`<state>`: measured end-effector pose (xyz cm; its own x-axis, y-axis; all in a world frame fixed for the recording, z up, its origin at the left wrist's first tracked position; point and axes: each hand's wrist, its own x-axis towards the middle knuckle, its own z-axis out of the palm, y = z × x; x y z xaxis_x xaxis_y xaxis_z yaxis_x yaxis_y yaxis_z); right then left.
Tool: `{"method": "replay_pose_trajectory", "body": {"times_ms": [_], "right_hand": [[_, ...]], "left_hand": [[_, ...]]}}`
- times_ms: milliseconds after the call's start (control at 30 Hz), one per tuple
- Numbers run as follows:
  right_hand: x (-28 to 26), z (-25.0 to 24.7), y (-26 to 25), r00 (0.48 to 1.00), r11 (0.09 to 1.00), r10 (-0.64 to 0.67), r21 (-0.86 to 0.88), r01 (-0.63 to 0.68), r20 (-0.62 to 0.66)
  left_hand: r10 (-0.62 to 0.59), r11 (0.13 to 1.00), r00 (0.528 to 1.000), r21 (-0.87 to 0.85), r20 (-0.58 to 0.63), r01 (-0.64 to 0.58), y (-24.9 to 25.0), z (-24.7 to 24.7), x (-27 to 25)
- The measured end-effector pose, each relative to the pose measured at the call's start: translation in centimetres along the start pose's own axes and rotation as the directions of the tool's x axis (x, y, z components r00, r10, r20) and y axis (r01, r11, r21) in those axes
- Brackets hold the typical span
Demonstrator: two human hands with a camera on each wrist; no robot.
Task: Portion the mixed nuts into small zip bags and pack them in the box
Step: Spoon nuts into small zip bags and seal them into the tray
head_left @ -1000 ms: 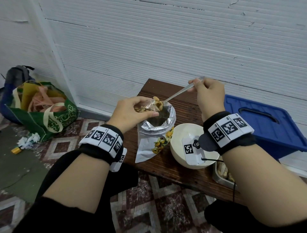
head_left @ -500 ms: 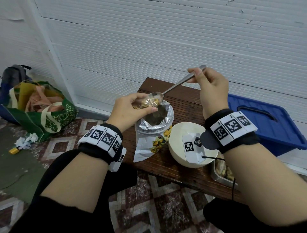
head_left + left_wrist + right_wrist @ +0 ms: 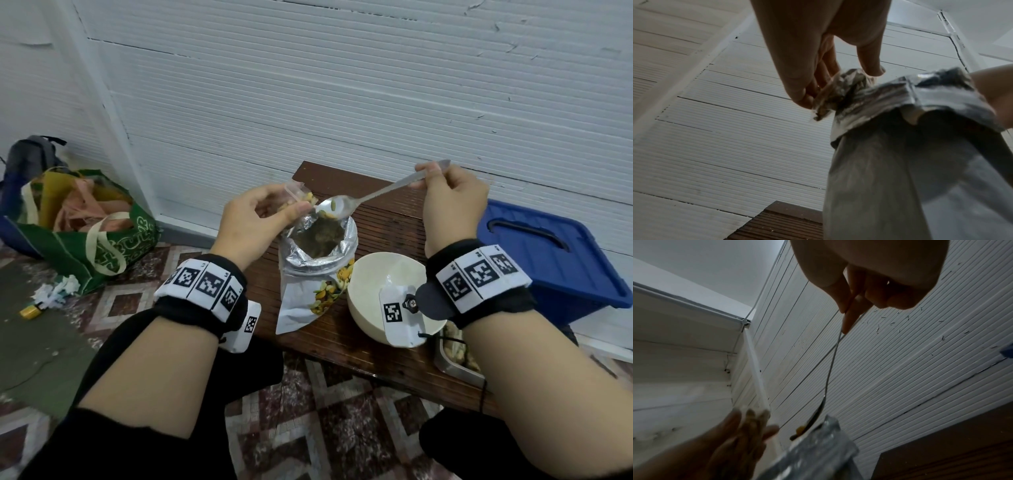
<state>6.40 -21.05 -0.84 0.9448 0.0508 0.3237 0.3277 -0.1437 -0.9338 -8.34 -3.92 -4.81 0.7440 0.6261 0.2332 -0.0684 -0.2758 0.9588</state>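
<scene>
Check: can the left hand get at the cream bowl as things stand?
Probably not yet: the left hand grips the small zip bag; the foil nut pouch stands between it and the bowl.

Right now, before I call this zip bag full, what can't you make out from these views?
- Zip bag fill level: head view, the left hand covers most of it; blurred in the left wrist view.
- Tray contents: head view, the right forearm hides most of it.
- Foil pouch nuts left: its inside is dark.
- Box contents: lid on.
- Spoon load: only a few nuts visible; the right wrist view shows it edge-on.
</scene>
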Motion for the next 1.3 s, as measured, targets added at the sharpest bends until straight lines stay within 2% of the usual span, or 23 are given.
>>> {"method": "replay_pose_trajectory", "body": {"times_ms": [100, 300, 467, 667, 833, 967, 1133, 1300], "right_hand": [[-1.5, 0.6, 0.1, 0.995, 0.994, -0.028, -0.106, 0.038, 0.091], [-3.9, 2.4, 1.5, 0.953, 0.952, -0.087, -0.258, 0.165, 0.290], [-4.8, 2.9, 2.1, 0.922, 0.921, -0.146, -0.291, 0.259, 0.357], [-4.1, 1.9, 1.3, 0.934, 0.967, -0.077, -0.203, 0.156, 0.350], [-3.7, -0.3, -0.4, 0.953, 0.991, -0.076, -0.084, 0.105, 0.292], [-3.0, -2.7, -1.4, 0.939, 0.998, -0.045, -0.015, 0.053, 0.342], [-2.1, -6.9, -1.5, 0.926, 0.994, -0.015, -0.094, 0.055, 0.378], [-1.7, -11.8, -0.2, 0.928, 0.983, 0.043, -0.183, 0.028, 0.371]], "left_hand": [[0.024, 0.998, 1.000, -0.058, 0.010, -0.024, 0.5, 0.0, -0.1], [0.069, 0.994, 0.998, -0.088, 0.016, -0.067, 0.7, 0.2, -0.3], [0.087, 0.995, 0.996, -0.041, 0.015, -0.086, 0.5, 0.3, -0.4], [0.131, 0.991, 0.991, -0.007, 0.012, -0.131, 1.4, 0.9, -0.7], [0.186, 0.980, 0.979, 0.060, 0.088, -0.191, 3.5, 3.0, -1.4], [0.236, 0.969, 0.961, 0.042, 0.142, -0.244, 4.3, 5.9, -2.2], [0.324, 0.945, 0.929, -0.010, 0.179, -0.328, 4.4, 10.2, -3.4], [0.280, 0.959, 0.909, -0.045, 0.308, -0.280, 4.3, 14.5, -5.5]]}}
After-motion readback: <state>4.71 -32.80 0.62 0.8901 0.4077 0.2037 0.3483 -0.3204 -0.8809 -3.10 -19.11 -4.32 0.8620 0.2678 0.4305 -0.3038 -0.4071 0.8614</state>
